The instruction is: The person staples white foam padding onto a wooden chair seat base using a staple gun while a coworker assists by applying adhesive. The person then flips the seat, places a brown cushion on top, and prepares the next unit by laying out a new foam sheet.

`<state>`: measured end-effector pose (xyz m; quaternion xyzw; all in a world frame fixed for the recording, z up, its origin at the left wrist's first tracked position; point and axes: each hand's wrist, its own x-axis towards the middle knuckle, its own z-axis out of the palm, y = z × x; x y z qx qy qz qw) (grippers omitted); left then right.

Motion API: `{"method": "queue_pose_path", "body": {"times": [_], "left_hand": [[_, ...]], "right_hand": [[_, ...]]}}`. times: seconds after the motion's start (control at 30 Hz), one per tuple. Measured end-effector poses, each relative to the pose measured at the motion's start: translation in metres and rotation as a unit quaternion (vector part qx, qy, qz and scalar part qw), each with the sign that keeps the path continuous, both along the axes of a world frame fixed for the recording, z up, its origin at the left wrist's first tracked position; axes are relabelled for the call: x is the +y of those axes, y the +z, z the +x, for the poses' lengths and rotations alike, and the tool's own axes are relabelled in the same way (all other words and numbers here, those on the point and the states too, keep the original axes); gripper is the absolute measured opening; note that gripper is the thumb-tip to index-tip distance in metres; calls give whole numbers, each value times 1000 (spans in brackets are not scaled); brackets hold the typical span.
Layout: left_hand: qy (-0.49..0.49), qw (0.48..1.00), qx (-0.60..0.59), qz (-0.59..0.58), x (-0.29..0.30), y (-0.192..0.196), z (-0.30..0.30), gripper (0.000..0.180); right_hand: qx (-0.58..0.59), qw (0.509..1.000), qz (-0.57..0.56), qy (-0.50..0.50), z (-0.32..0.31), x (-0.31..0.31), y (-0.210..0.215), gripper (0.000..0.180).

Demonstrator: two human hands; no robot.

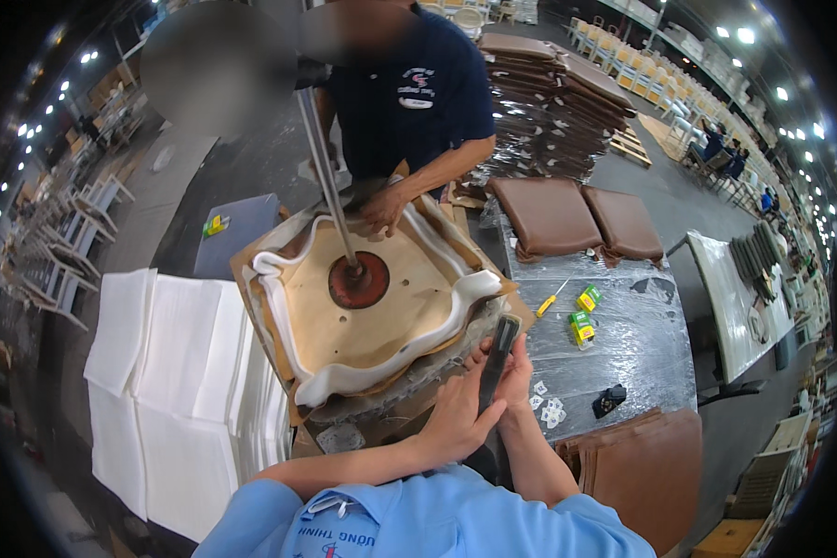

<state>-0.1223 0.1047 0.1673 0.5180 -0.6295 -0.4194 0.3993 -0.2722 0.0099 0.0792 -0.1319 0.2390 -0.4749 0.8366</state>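
Note:
Both of my hands are at a long black tool [498,358], which looks like a staple gun, just off the near right corner of the seat panel. My left hand [458,409] is closed on its near part, and my right hand [514,377] wraps its right side. A pale wooden seat panel [316,312] lies in front of me, edged by white foam [367,372] and brown covering. On the panel presses a round red disc [372,296] at the end of a metal rod [324,167]. Opposite me, a co-worker's hand [383,210] touches the panel's far edge.
White foam sheets [172,372] are stacked at left. The right table [623,325] holds brown cushions [544,216], a yellow screwdriver [551,299], green-yellow boxes [582,327], small white tags [552,411] and a small black item [609,400]. Brown sheets [646,470] lie near right.

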Motion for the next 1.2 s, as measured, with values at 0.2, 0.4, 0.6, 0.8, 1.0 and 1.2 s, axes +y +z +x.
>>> {"method": "queue_pose_path", "body": {"times": [0.2,0.4,0.6,0.8,1.0,1.2], "left_hand": [[39,998,46,0,-27,-1,-9,66],[46,994,85,51,-52,17,-21,56],[26,993,111,-12,-82,12,-25,56],[28,991,-76,-104,-74,-31,-1,51],[146,900,-380,-153,-72,-92,40,42],[89,891,-413,-164,-108,-119,61,25]], "right_hand": [[105,993,-54,11,-12,2,2,62],[184,982,-31,18,-25,-13,27,69],[231,968,-91,-31,-43,-44,55,67],[387,862,-314,93,-141,-81,101,64],[532,794,-276,102,-119,-60,99,58],[530,799,-266,101,-79,-16,52,58]]}}
